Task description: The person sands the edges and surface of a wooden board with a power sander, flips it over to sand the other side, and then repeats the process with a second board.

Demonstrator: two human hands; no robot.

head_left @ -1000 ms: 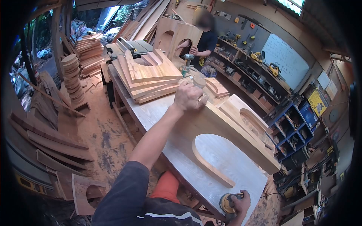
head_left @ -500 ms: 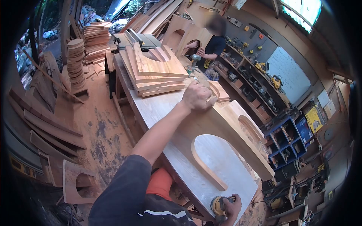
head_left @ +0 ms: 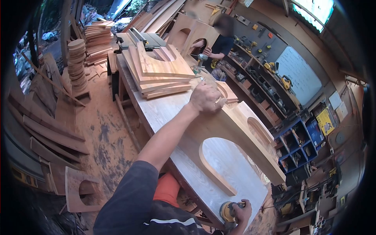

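Note:
My left hand (head_left: 204, 98) grips the far top corner of a large wooden panel with an arched cutout (head_left: 231, 135), which stands tilted on the workbench (head_left: 164, 109). My right hand (head_left: 242, 210) is closed on a yellow orbital sander (head_left: 228, 211) at the bench's near edge, below the panel's near leg. The sander rests apart from the panel.
A stack of similar arched panels (head_left: 156, 72) lies farther along the bench. Another person (head_left: 219, 41) works with a drill (head_left: 201, 58) at the far end. Round wooden discs (head_left: 77, 64) and curved offcuts (head_left: 51, 133) crowd the floor on the left. Tool shelves (head_left: 274, 84) line the right wall.
My view has shifted slightly, and my right hand with the sander has drifted a little left. My left hand stays on the panel's corner.

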